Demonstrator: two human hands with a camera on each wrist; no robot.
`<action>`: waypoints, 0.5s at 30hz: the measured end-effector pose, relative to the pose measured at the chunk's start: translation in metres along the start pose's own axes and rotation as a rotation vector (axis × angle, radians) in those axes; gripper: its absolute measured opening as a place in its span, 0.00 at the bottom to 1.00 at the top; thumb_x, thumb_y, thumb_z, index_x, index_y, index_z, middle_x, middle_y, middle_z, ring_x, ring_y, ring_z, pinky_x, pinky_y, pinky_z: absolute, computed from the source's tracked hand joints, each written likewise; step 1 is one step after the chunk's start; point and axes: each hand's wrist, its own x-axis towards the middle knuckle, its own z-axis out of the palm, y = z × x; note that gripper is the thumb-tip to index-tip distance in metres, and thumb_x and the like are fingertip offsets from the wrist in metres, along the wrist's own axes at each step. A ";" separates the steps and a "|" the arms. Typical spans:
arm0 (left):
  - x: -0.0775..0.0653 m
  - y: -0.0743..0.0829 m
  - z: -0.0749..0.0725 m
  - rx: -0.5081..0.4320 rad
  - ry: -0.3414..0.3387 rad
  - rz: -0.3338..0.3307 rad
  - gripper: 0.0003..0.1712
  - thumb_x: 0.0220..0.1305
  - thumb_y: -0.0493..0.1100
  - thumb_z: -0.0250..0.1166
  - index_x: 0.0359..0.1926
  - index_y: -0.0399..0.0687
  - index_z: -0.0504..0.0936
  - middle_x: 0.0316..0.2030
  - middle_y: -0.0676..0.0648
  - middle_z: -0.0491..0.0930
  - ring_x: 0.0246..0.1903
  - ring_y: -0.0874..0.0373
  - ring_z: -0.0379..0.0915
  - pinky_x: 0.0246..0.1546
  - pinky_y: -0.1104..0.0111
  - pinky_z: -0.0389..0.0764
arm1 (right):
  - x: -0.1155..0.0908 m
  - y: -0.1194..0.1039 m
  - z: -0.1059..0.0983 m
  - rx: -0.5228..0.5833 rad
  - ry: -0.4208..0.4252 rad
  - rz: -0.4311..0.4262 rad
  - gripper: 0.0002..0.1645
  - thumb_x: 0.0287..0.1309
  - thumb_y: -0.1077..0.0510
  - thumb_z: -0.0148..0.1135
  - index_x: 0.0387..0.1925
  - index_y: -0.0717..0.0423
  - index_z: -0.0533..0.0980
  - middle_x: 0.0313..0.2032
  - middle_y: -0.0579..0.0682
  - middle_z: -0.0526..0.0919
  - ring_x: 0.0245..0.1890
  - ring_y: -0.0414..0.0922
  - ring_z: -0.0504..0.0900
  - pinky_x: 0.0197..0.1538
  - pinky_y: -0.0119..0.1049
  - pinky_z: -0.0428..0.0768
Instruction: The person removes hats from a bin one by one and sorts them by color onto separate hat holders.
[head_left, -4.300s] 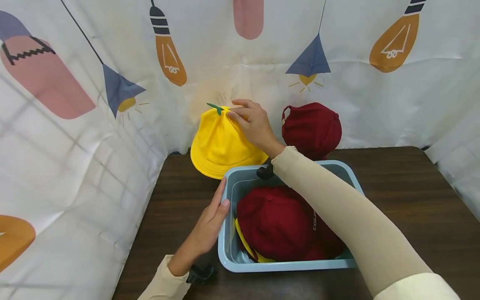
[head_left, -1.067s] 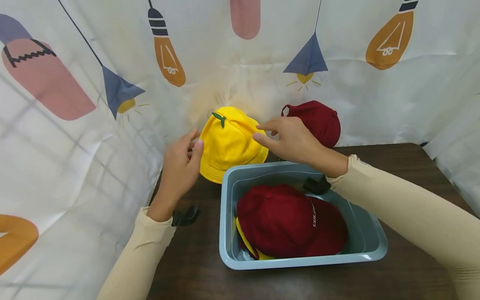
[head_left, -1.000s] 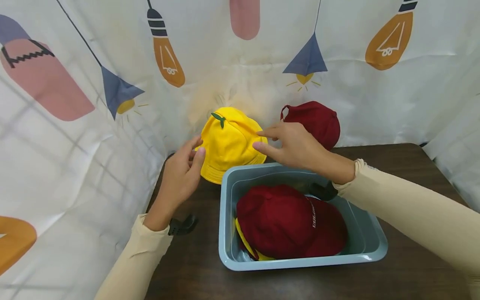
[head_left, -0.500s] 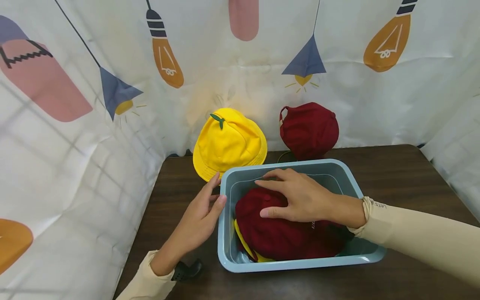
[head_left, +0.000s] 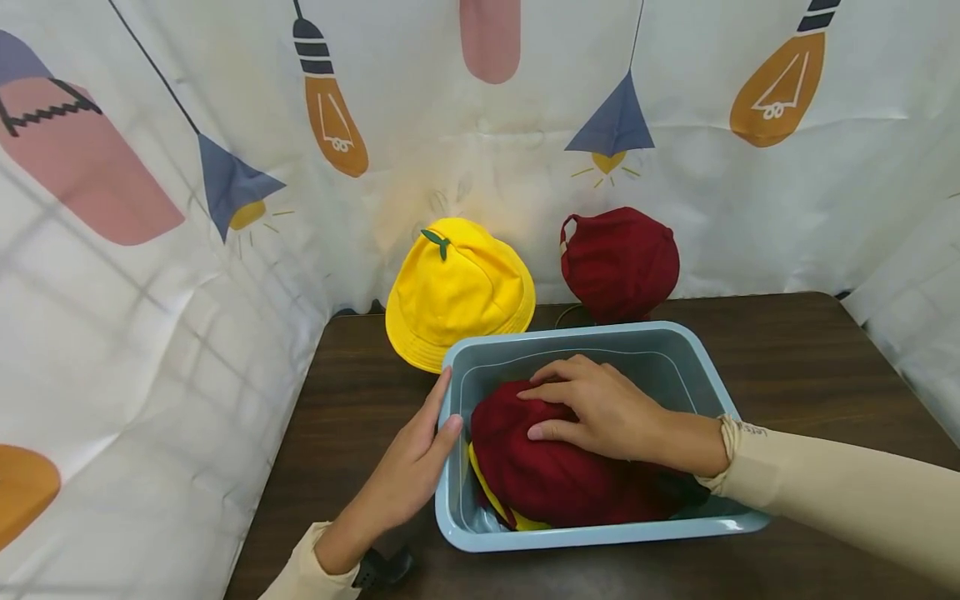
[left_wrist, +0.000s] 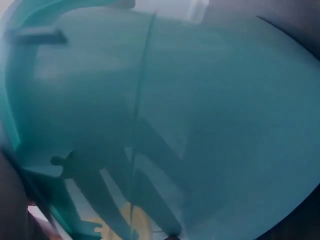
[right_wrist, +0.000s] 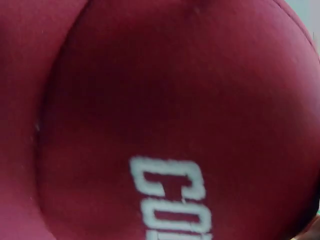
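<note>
My right hand [head_left: 611, 412] rests over the crown of a dark red baseball cap [head_left: 517, 471], its fingers spread and slightly bent. That cap lies in a light blue plastic bin [head_left: 600, 540], and a yellow brim [head_left: 487, 483] shows from under it. Pale letters [right_wrist: 170, 182] on the cap's front fill part of the right wrist view. With straight fingers, my left hand [head_left: 412, 467] touches the bin's left side. The bin's blue-green wall [left_wrist: 225, 100] takes up the left wrist view.
Behind the bin's left corner sits a yellow bucket hat [head_left: 457, 292] with a green sprout on top. A second dark red cap [head_left: 622, 262] stands at the back, near the printed cloth [head_left: 510, 158]. Everything is on a dark wooden table [head_left: 810, 392].
My right hand let go of the yellow hat's top, then both hands drew back from its sides. The right came down onto the red cap; the left returned to the bin's side.
</note>
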 end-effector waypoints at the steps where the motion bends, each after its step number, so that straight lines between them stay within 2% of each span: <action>1: 0.000 0.000 0.001 -0.008 0.001 -0.005 0.39 0.81 0.53 0.48 0.82 0.71 0.38 0.82 0.57 0.44 0.77 0.46 0.55 0.64 0.44 0.73 | -0.001 0.000 0.001 0.002 0.009 -0.004 0.28 0.61 0.36 0.69 0.60 0.37 0.82 0.57 0.44 0.84 0.54 0.44 0.79 0.51 0.46 0.81; 8: 0.000 0.000 0.003 -0.025 -0.002 -0.006 0.38 0.82 0.55 0.46 0.82 0.71 0.37 0.82 0.58 0.42 0.78 0.45 0.54 0.63 0.44 0.75 | -0.008 0.001 -0.003 0.066 0.063 0.022 0.24 0.61 0.41 0.70 0.58 0.36 0.83 0.56 0.41 0.84 0.55 0.43 0.78 0.53 0.46 0.80; 15: 0.001 -0.001 0.004 -0.024 -0.008 0.022 0.38 0.82 0.55 0.46 0.82 0.68 0.36 0.82 0.57 0.42 0.78 0.45 0.53 0.66 0.43 0.69 | -0.019 0.007 -0.017 0.165 0.126 0.059 0.24 0.61 0.49 0.72 0.60 0.38 0.83 0.54 0.39 0.85 0.55 0.41 0.77 0.52 0.41 0.83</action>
